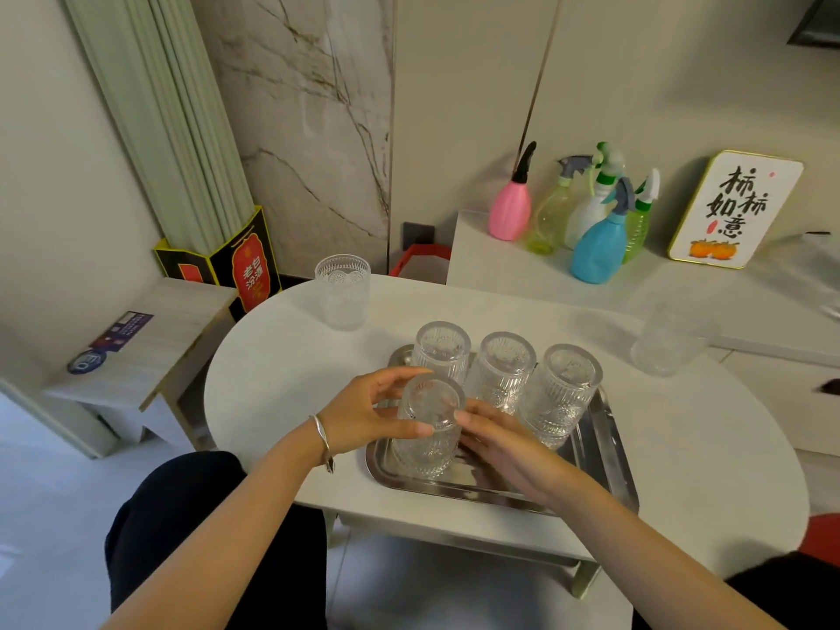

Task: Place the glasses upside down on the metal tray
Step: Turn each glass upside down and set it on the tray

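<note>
A metal tray (604, 452) lies on the white oval table (272, 356). Three ribbed clear glasses stand upside down in a row at its back: one at the left (443, 350), one in the middle (504, 363), one at the right (561, 388). A fourth glass (429, 425) is upside down at the tray's front left, with my left hand (368, 411) and my right hand (504, 443) wrapped around its sides. Off the tray, an upright glass (343, 291) stands at the table's far left and another glass (668, 341) at the far right.
Several spray bottles (595, 247) and a framed sign (734, 209) stand on the white counter behind the table. A small wooden stool (150, 338) is to the left, with a black and yellow box (245, 270) behind it. My knees show under the table's front edge.
</note>
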`<state>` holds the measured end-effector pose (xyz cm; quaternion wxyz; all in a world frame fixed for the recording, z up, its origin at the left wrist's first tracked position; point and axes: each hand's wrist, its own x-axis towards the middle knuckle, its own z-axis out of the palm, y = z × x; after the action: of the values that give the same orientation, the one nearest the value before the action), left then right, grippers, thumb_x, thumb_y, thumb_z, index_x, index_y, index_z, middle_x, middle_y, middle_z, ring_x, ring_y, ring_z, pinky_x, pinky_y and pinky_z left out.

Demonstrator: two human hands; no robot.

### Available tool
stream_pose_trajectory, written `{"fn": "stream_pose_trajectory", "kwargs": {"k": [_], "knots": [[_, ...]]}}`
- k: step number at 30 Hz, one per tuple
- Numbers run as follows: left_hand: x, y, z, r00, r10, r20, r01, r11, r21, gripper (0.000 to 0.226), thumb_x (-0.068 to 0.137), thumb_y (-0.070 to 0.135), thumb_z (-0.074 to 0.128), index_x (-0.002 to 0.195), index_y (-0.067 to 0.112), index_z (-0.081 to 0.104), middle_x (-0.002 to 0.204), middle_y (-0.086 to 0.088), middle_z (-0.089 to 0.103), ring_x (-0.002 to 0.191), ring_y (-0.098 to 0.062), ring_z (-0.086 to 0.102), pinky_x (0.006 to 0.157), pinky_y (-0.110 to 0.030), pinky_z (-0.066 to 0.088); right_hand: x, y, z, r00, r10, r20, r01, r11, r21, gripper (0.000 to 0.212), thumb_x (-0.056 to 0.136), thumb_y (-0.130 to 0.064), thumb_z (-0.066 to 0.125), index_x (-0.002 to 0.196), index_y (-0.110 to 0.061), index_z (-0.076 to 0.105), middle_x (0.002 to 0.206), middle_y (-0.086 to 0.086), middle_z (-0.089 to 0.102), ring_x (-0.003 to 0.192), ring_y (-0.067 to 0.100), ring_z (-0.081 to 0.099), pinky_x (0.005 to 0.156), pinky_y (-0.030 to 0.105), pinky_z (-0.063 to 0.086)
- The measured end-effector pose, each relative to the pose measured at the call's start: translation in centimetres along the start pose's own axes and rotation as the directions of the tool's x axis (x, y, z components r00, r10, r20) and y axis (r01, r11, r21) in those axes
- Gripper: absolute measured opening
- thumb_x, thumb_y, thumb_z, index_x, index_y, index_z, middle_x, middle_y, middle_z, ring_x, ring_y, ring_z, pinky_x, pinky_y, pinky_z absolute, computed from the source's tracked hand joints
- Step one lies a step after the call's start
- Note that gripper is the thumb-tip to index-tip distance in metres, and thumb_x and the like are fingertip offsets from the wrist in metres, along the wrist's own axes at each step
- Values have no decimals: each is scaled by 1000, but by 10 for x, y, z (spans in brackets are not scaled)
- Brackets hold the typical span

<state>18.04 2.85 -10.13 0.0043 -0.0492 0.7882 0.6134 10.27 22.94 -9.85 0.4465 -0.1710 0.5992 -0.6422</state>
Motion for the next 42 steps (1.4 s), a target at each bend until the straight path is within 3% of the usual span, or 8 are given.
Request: {"fn": "stream_pose_trajectory", "kwargs": {"k": [11,16,21,25,29,33,36,42], "knots": [[4,-2,-3,999,-36,38,38,998,-50,65,56,34,85,112,44,52,122,16,58,112,-1,55,89,-19,48,0,1,-4,1000,1,-3,-1,1000,-24,49,78,-28,64,122,-7,59,117,2,71,113,13,64,88,17,50],[3,1,-14,999,-19,45,22,998,-65,59,59,37,82,111,40,54,119,15,60,110,0,56,87,-16,48,-3,-5,-7,999,-13,-47,7,992,-123,60,73,-34,66,128,-11,54,132,8,61,122,19,57,110,35,39],[15,28,-54,941,-19,-337,-57,975,-213,42,61,43,72,100,36,57,104,5,66,98,-18,64,78,-27,52,-3,-42,-14,992,-109,-61,94,973,-213,53,68,-43,69,115,-17,65,120,7,68,114,20,63,100,32,48],[44,45,-86,761,110,-640,-48,992,113,52,73,36,71,119,24,49,118,2,55,103,-16,56,77,-21,46,14,-76,-8,973,-229,10,222,930,-294,40,69,-42,72,104,-22,69,110,8,73,104,19,69,89,28,55],[81,41,-105,792,2,-611,174,957,230,82,72,42,71,138,20,29,147,-9,31,131,-28,35,104,-44,37,48,-96,-5,936,-353,8,307,803,-511,26,81,-25,72,106,-19,67,108,8,70,103,15,66,94,27,52],[106,22,-106,805,-158,-571,358,898,256,99,67,42,75,143,16,16,153,-14,19,137,-36,23,111,-52,27,77,-91,-14,935,-349,57,261,571,-778,31,81,-34,71,109,-22,64,113,-10,65,105,-2,57,92,12,38],[116,9,-109,793,-124,-596,340,903,264,104,63,39,79,143,17,17,152,-14,21,136,-36,26,108,-50,29,88,-83,-22,951,-298,79,236,539,-809,35,77,-38,74,106,-22,65,106,-13,66,97,-4,57,81,2,37],[124,-6,-115,766,-104,-634,317,920,232,91,64,42,78,136,12,31,140,-14,42,126,-33,42,100,-41,39,93,-75,-24,940,-331,78,261,554,-791,32,76,-38,75,103,-25,65,96,-19,67,89,-2,60,79,6,44]]}}
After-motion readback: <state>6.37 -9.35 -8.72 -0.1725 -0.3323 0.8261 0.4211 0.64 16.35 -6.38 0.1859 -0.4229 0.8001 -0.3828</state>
